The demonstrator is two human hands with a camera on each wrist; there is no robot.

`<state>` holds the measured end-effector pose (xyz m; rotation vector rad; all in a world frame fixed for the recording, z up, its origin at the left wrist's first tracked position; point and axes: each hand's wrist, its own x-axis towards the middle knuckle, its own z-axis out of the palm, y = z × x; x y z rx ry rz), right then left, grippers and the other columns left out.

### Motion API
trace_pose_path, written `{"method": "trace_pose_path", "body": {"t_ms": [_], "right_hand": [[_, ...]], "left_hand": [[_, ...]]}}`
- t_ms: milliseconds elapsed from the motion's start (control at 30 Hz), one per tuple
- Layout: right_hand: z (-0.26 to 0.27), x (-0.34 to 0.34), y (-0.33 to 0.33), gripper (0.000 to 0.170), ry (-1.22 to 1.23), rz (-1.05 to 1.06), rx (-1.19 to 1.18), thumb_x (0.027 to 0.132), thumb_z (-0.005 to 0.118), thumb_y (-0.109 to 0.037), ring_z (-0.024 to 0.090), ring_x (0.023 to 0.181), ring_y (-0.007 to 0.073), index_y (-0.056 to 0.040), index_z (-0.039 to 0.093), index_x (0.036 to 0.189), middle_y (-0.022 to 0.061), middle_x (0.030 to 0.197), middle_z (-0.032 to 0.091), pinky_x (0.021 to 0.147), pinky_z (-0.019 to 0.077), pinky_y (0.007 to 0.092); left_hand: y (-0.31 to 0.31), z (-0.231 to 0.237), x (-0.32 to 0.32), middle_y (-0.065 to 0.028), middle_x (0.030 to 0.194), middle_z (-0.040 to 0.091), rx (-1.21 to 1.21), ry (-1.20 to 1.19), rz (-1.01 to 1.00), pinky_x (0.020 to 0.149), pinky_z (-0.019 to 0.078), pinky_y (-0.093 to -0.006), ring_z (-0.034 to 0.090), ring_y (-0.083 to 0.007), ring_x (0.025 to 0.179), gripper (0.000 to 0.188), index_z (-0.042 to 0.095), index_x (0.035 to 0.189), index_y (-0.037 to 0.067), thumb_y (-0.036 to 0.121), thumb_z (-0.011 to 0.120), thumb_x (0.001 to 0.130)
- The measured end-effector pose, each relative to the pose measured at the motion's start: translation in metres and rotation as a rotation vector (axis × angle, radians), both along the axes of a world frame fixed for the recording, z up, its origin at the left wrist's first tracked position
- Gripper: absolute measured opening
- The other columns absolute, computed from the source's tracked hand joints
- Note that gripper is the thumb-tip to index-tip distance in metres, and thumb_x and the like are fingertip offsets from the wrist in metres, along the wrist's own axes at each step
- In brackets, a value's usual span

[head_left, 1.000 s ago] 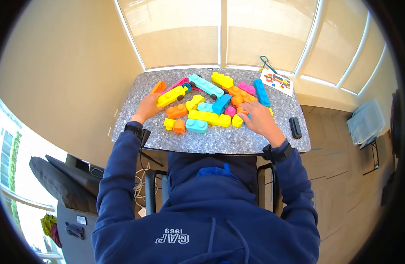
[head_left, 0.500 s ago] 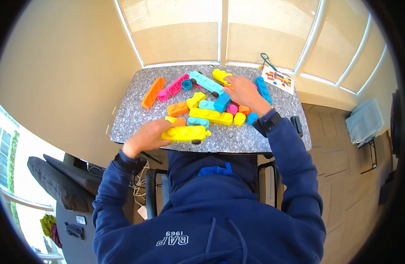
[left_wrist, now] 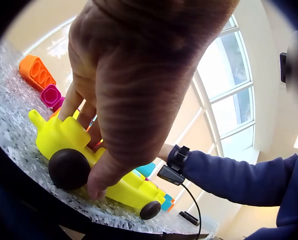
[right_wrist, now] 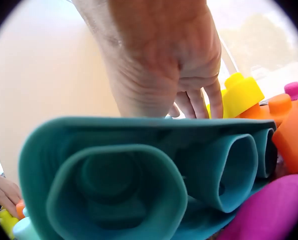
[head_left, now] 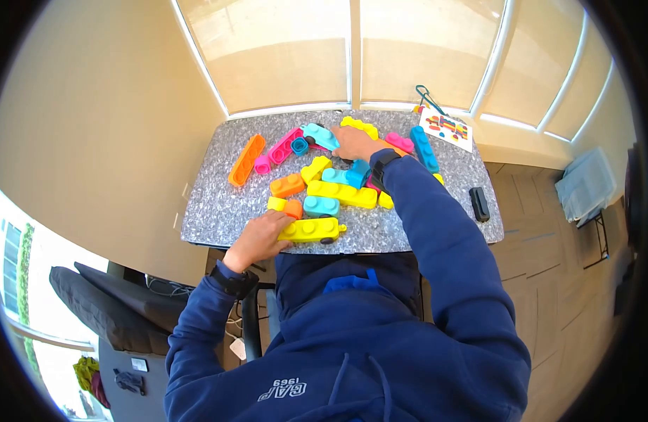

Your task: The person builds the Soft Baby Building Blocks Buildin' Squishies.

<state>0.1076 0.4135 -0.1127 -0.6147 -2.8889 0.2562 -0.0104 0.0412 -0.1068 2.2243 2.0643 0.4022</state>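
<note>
We can't tell if our right hand [head_left: 355,144] holds anything, its fingertips hidden behind the teal block [right_wrist: 116,187]. Our left hand [head_left: 259,239] grips a bumpy yellow car [head_left: 311,230] with black wheels [left_wrist: 69,169].

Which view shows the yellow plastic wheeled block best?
Left wrist: the block is close, two black wheels plain. Head shows its studded top, one end under the left hand; right wrist, perhaps a sliver.
</note>
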Motion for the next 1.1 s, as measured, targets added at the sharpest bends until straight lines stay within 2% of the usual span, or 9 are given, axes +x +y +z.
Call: {"method": "trace_pose_path", "body": {"t_ms": [233, 367, 433, 500, 567, 667, 800, 867, 1100], "right_hand": [[-0.014, -0.013, 0.005, 0.062, -0.032, -0.014, -0.046, 0.091, 0.083, -0.029, 0.067, 0.125, 0.0454, -0.0012, 0.059, 0.141, 0.0283, 0.131, 0.071, 0.105, 0.0549, 0.053], [-0.011, -0.014, 0.005, 0.061, 0.042, -0.036, -0.056, 0.093, 0.078, -0.023, 0.066, 0.125, 0.0463, -0.0016, 0.056, 0.145, 0.0283, 0.133, 0.069, 0.105, 0.0544, 0.0538], [-0.01, -0.01, 0.005, 0.066, 0.381, -0.006, 0.042, 0.093, 0.078, -0.023, 0.066, 0.126, 0.0468, -0.0024, 0.053, 0.151, 0.0284, 0.138, 0.067, 0.108, 0.0536, 0.0537], [0.022, 0.001, -0.009, 0.069, 0.409, 0.057, 0.009, 0.094, 0.077, -0.021, 0.064, 0.128, 0.048, -0.0031, 0.051, 0.155, 0.0287, 0.143, 0.064, 0.11, 0.0525, 0.0537], [0.06, 0.016, -0.034, 0.067, 0.487, 0.054, 0.013, 0.094, 0.076, -0.021, 0.064, 0.126, 0.0468, -0.0022, 0.051, 0.153, 0.0269, 0.134, 0.066, 0.106, 0.0537, 0.0536], [0.083, 0.043, -0.058, 0.066, 0.563, 0.141, 0.017, 0.096, 0.075, -0.021, 0.064, 0.125, 0.0465, -0.0044, 0.051, 0.155, 0.0262, 0.136, 0.066, 0.106, 0.0532, 0.0521], [0.09, 0.094, -0.091, 0.067, 0.559, 0.241, 0.098, 0.096, 0.075, -0.021, 0.064, 0.123, 0.0459, -0.0058, 0.051, 0.157, 0.0255, 0.135, 0.065, 0.104, 0.0534, 0.0509], [0.091, 0.119, -0.105, 0.068, 0.444, 0.225, -0.093, 0.096, 0.077, -0.022, 0.064, 0.121, 0.0453, -0.007, 0.051, 0.157, 0.0243, 0.134, 0.065, 0.102, 0.0535, 0.051], [0.055, 0.202, -0.146, 0.072, 0.152, 0.192, -0.071, 0.094, 0.08, -0.021, 0.064, 0.119, 0.0445, -0.0078, 0.051, 0.158, 0.0228, 0.132, 0.065, 0.101, 0.0533, 0.0503]], "left_hand": [[0.011, -0.007, -0.006, -0.0167, 0.117, 0.072, 0.054, -0.016, 0.011, 0.095, 0.0588, -0.0493, 0.069, -0.0378, 0.114, 0.052, 0.067, 0.129, 0.006, 0.023, 0.085, 0.083], [0.018, -0.009, -0.009, -0.0168, 0.116, 0.072, 0.104, -0.011, 0.021, 0.094, 0.0585, -0.0491, 0.069, -0.0377, 0.113, 0.052, 0.067, 0.127, 0.005, 0.022, 0.085, 0.082], [0.024, -0.01, -0.013, -0.0173, 0.121, 0.072, 0.059, -0.009, 0.047, 0.097, 0.0575, -0.0489, 0.069, -0.0381, 0.116, 0.053, 0.068, 0.129, 0.005, 0.023, 0.085, 0.083], [0.025, -0.013, -0.016, -0.0178, 0.125, 0.072, 0.009, -0.011, 0.087, 0.101, 0.0564, -0.0487, 0.068, -0.0386, 0.119, 0.054, 0.068, 0.131, 0.005, 0.023, 0.085, 0.083], [0.028, -0.013, -0.02, -0.0171, 0.126, 0.072, 0.062, -0.013, 0.049, 0.102, 0.056, -0.0483, 0.068, -0.0384, 0.118, 0.055, 0.069, 0.131, 0.005, 0.022, 0.085, 0.082], [0.026, -0.016, -0.024, -0.0161, 0.126, 0.072, 0.088, -0.019, 0.031, 0.104, 0.0543, -0.0478, 0.067, -0.0375, 0.12, 0.055, 0.069, 0.131, 0.003, 0.023, 0.086, 0.082], [0.021, -0.027, -0.031, -0.0149, 0.122, 0.072, 0.151, -0.042, -0.004, 0.104, 0.0533, -0.0474, 0.067, -0.0363, 0.119, 0.054, 0.07, 0.129, 0.004, 0.024, 0.086, 0.082], [0.015, -0.025, -0.033, -0.0151, 0.123, 0.072, 0.146, -0.079, -0.007, 0.105, 0.0529, -0.0471, 0.066, -0.0367, 0.119, 0.053, 0.07, 0.128, 0.003, 0.025, 0.087, 0.082], [-0.006, -0.021, -0.039, -0.0171, 0.127, 0.07, 0.168, -0.185, -0.042, 0.111, 0.0489, -0.0478, 0.062, -0.0385, 0.125, 0.055, 0.07, 0.132, 0.0, 0.019, 0.087, 0.083]]}}
